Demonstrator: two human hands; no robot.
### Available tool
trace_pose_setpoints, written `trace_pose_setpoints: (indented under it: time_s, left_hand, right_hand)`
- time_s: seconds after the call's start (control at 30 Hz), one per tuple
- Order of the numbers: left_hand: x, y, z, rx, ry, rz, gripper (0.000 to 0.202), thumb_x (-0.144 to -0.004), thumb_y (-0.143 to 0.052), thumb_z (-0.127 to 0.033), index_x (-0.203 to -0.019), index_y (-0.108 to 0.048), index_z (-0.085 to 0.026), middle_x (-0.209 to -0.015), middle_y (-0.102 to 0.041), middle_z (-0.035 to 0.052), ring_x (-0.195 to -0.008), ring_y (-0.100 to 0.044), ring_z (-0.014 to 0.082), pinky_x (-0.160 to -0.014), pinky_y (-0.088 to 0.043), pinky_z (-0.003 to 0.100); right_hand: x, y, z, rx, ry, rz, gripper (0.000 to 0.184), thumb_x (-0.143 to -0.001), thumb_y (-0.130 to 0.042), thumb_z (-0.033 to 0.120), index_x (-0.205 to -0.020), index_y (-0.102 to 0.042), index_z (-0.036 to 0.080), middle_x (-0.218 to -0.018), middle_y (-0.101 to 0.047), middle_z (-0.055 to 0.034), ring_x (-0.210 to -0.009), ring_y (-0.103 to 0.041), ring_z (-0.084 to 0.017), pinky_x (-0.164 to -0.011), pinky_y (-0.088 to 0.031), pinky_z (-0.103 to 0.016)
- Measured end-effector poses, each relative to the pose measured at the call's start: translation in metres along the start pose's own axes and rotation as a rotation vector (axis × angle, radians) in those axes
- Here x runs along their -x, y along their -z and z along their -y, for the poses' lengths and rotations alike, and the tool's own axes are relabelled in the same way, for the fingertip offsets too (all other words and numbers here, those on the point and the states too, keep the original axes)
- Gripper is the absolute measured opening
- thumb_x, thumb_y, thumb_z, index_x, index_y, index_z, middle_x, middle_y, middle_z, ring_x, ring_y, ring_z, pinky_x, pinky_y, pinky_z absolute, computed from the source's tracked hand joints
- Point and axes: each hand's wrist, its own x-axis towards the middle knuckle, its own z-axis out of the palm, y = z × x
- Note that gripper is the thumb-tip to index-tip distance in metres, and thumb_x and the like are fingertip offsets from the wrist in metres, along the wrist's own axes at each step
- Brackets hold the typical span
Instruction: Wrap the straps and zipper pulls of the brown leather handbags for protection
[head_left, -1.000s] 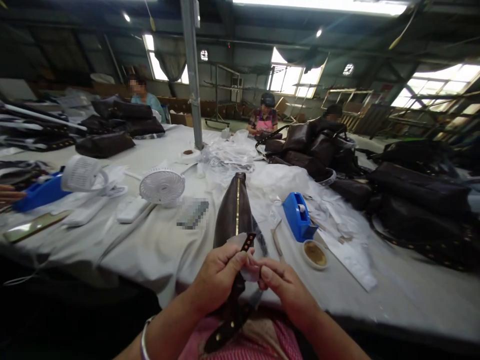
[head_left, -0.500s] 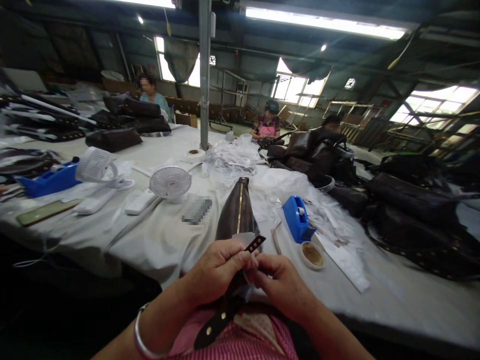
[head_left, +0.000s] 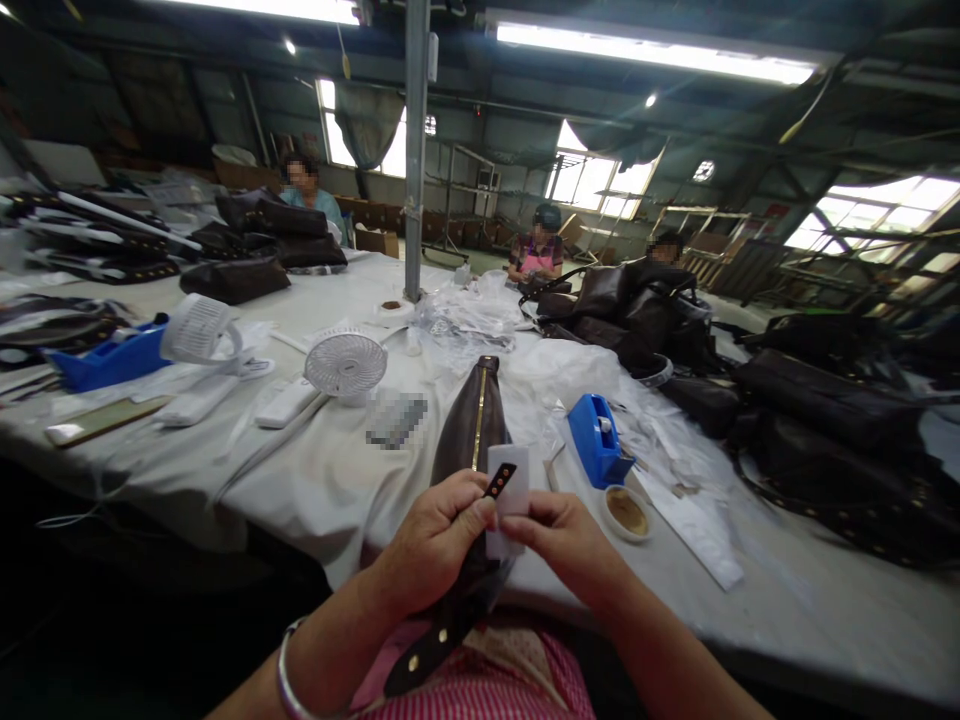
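Between thumb and fingers, my left hand (head_left: pixel 442 530) pinches a dark studded strap (head_left: pixel 500 480), whose end points up and away. Its lower length (head_left: pixel 427 650), with gold studs, hangs over my lap. My right hand (head_left: pixel 566 535) is closed on the right edge of a white slip (head_left: pixel 514 480), which stands upright just behind the strap end. Beyond both hands a dark brown leather bag (head_left: pixel 457 430) lies on the table, its gold zipper facing up. The bag's near part is hidden by my hands and the slip.
A blue tape dispenser (head_left: pixel 596 440) and a small white dish of brown paste (head_left: pixel 626 513) stand to the right. Left are a white fan (head_left: pixel 345 365) and a blurred-out flat object (head_left: pixel 396 418). Dark bags (head_left: pixel 825 400) are heaped at right. Two co-workers (head_left: pixel 536 250) sit across the table.
My right hand has moved slightly right, away from my left fingers. The white slip now stands upright and shows more fully behind the strap end. My left hand keeps its pinch.
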Motion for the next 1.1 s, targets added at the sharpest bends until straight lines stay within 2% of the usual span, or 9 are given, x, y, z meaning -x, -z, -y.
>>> trace_pose_setpoints:
  time_s: [0.07,0.13,0.27,0.33,0.57,0.87,1.0,1.1]
  left_hand:
    - [0.0,-0.002,0.0,-0.016,-0.026,-0.037,0.031,-0.097,-0.049,-0.032,-0.073,-0.062,-0.016,-0.103,-0.063,0.0063,-0.094,-0.059,0.0171,-0.086,-0.045,0.026]
    - [0.001,-0.006,0.0,-0.039,-0.007,-0.044,0.031,-0.097,-0.049,-0.033,-0.073,-0.062,-0.016,-0.102,-0.063,0.0066,-0.093,-0.06,0.0172,-0.084,-0.046,0.026]
    - [0.005,-0.013,0.001,-0.136,0.125,-0.03,0.038,-0.099,-0.044,-0.039,-0.074,-0.062,-0.017,-0.071,-0.058,0.0013,-0.066,-0.055,0.0133,-0.063,-0.043,0.024]
    - [0.007,-0.015,0.001,-0.214,0.134,-0.038,0.04,-0.098,-0.043,-0.04,-0.07,-0.061,-0.017,-0.065,-0.054,0.0,-0.062,-0.052,0.0128,-0.06,-0.04,0.024]
    - [0.007,-0.015,0.003,-0.352,0.06,-0.096,0.041,-0.098,-0.042,-0.038,-0.065,-0.056,-0.018,-0.067,-0.054,0.0015,-0.066,-0.052,0.0143,-0.062,-0.039,0.025]
    - [0.01,-0.015,0.008,-0.456,-0.054,-0.143,0.037,-0.098,-0.042,-0.032,-0.065,-0.052,-0.019,-0.066,-0.053,0.0018,-0.068,-0.051,0.0158,-0.065,-0.039,0.027]
    - [0.011,-0.015,0.01,-0.496,-0.145,-0.147,0.034,-0.097,-0.043,-0.028,-0.065,-0.05,-0.019,-0.065,-0.053,0.0019,-0.068,-0.05,0.0162,-0.067,-0.04,0.029]
    - [0.011,-0.015,0.01,-0.502,-0.171,-0.151,0.032,-0.097,-0.042,-0.026,-0.069,-0.053,-0.019,-0.068,-0.055,0.0029,-0.07,-0.051,0.0168,-0.069,-0.041,0.03]
  right_hand:
    - [-0.008,0.003,-0.006,-0.211,-0.003,-0.197,0.019,-0.072,-0.081,0.034,-0.074,-0.074,0.016,-0.063,-0.061,0.0018,-0.059,-0.046,-0.01,-0.058,-0.038,-0.023]
    - [-0.016,0.003,-0.01,-0.417,-0.002,-0.355,0.024,-0.068,-0.085,0.036,-0.068,-0.07,0.016,-0.057,-0.056,0.0043,-0.053,-0.041,-0.008,-0.052,-0.034,-0.021]
    - [-0.027,-0.006,-0.007,-0.671,-0.003,-0.451,0.029,-0.065,-0.087,0.035,-0.067,-0.065,0.017,-0.056,-0.053,0.006,-0.05,-0.041,-0.007,-0.048,-0.032,-0.02]
    - [-0.028,-0.01,-0.002,-0.701,0.011,-0.46,0.029,-0.066,-0.087,0.035,-0.069,-0.065,0.017,-0.058,-0.054,0.0058,-0.049,-0.042,-0.007,-0.048,-0.032,-0.02]
    - [-0.026,-0.017,0.003,-0.59,0.083,-0.487,0.025,-0.073,-0.082,0.037,-0.072,-0.066,0.017,-0.059,-0.054,0.0052,-0.053,-0.041,-0.007,-0.052,-0.034,-0.021]
    - [-0.019,-0.018,-0.007,-0.252,0.174,-0.62,0.028,-0.074,-0.079,0.044,-0.072,-0.07,0.017,-0.061,-0.058,0.0021,-0.06,-0.048,-0.012,-0.058,-0.039,-0.026]
    - [-0.011,-0.022,-0.001,-0.105,0.211,-0.6,0.022,-0.077,-0.077,0.042,-0.077,-0.076,0.02,-0.071,-0.07,-0.0013,-0.068,-0.057,-0.015,-0.065,-0.046,-0.028]
    - [-0.006,-0.026,0.0,-0.067,0.206,-0.536,0.019,-0.074,-0.079,0.04,-0.079,-0.078,0.021,-0.077,-0.075,-0.0036,-0.072,-0.063,-0.019,-0.069,-0.05,-0.031]
